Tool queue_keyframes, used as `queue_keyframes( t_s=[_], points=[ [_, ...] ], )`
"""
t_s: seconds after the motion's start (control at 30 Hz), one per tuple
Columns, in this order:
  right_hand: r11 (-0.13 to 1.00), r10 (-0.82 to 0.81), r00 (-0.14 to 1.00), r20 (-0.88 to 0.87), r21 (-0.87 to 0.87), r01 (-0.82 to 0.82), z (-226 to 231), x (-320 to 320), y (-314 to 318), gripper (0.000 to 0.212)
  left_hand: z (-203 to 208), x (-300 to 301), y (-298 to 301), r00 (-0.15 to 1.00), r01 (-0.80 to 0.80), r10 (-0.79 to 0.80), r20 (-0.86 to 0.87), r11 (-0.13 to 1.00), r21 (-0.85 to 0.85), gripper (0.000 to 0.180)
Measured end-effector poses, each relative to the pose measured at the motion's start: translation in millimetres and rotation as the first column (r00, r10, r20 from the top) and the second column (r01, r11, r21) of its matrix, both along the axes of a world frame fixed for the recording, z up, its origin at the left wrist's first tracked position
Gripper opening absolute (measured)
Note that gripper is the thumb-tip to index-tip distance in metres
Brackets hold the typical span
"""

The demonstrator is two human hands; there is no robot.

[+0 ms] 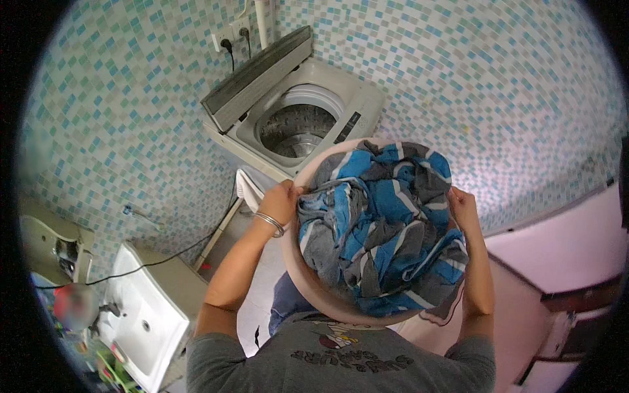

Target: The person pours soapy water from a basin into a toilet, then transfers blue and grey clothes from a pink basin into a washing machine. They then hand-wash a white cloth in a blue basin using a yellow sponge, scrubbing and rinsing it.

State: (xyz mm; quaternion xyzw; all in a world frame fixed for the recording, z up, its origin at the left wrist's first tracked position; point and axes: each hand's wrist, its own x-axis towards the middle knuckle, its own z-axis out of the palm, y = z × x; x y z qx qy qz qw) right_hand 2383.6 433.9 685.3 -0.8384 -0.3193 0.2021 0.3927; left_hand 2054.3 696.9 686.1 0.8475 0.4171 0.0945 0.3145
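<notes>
Between my arms is a wide pale pink basin heaped with crumpled blue, grey and white striped cloth. Whether the cloth is one piece or several, I cannot tell. My left hand, with silver bangles at its wrist, is closed on the basin's left rim. On the opposite side my right hand grips the right edge, its fingers partly hidden. Cloth hangs over the lower right rim. Just beyond the basin stands a top-loading washing machine, its lid raised and its metal drum visible.
A white washbasin is at the lower left, with a dark cable running above it. Two plugs sit in wall sockets behind the machine. Mosaic tile walls enclose the corner. A pale ledge lies at the right.
</notes>
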Motion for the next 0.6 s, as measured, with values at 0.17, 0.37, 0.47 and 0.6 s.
queue_keyframes(
  t_s=[0.17, 0.37, 0.47, 0.6],
  points=[
    [0.978, 0.202, 0.975, 0.091, -0.075, -0.195, 13.1, 107.7, 123.1, 0.026, -11.4, 57.6, 62.5, 0.992, -0.129, 0.129, -0.015, 0.991, -0.047, 0.033],
    [0.820, 0.527, 0.843, -0.106, -0.198, -0.537, 49.7, 184.7, 284.8, 0.041, -24.5, 84.3, 145.0, 0.953, -0.176, 0.145, -0.266, 0.980, -0.096, 0.035],
    [0.703, 0.643, 0.765, -0.031, -0.372, -0.606, 65.8, 205.2, 364.1, 0.043, -35.6, 89.0, 182.7, 0.925, -0.210, 0.140, -0.354, 0.963, -0.169, 0.038],
    [0.683, 0.703, 0.692, 0.165, -0.429, -0.591, 45.5, 213.8, 418.8, 0.034, -54.2, 99.7, 209.2, 0.878, -0.282, 0.157, -0.452, 0.933, -0.223, 0.037]
  ],
)
